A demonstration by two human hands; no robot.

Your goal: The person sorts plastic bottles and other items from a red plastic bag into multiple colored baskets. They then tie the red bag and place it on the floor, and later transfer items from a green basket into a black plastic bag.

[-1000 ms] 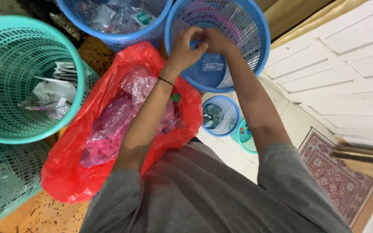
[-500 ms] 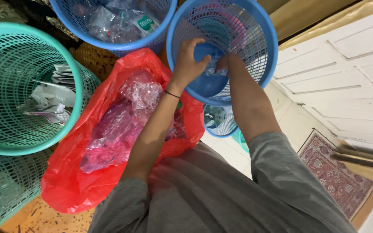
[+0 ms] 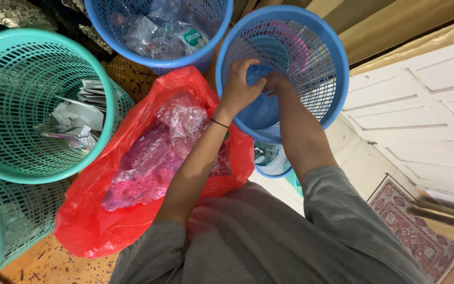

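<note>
Both hands are seen reaching down into a blue mesh basket (image 3: 324,47), which stands at the upper middle of the view, just right of the red plastic bag (image 3: 95,221) and beside a white panelled door (image 3: 426,105). The left hand (image 3: 240,87) is placed over the near rim of the basket, its fingers curled downward inside it; a thin black band is worn at that wrist. The right hand (image 3: 275,84) is set just beside the left, the two touching or nearly so at the fingertips. Whether anything is gripped between them cannot be told, as the fingers are turned away from the camera and hide what lies under them. The solid blue bottom of the basket is visible beneath the hands.

The red plastic bag is held open below the left forearm, and crumpled clear plastic film (image 3: 153,152) is contained in it. A second blue basket (image 3: 206,44), holding clear plastic bottles and wrappers, is placed at the top. A teal mesh basket (image 3: 6,152) with paper scraps stands at the left. A smaller blue basket (image 3: 271,160) is seen lower down, on the tiled floor, near a patterned rug (image 3: 416,231).
</note>
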